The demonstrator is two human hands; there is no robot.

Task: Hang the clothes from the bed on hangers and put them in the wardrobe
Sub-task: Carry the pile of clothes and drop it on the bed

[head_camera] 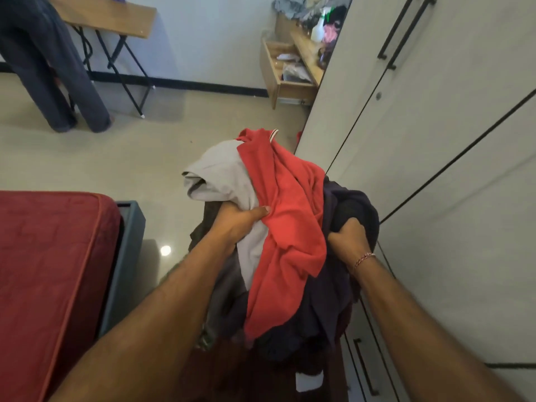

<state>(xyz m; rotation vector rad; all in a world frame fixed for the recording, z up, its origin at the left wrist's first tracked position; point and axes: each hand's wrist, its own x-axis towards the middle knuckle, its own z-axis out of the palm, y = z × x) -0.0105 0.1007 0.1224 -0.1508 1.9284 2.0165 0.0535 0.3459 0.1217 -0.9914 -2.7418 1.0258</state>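
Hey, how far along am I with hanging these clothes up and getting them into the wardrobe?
Early on. Done: a bundle of clothes is off the bed. In hand: your left hand grips the grey and red pieces, your right hand grips the dark ones. Left: no hanger is in view, nothing is hung, and the wardrobe doors beside you look closed.

Floor (121,158): pale glossy tile | wall (208,39): white, black skirting | folding table (110,15): wooden top, black legs | open wooden drawer (290,68)
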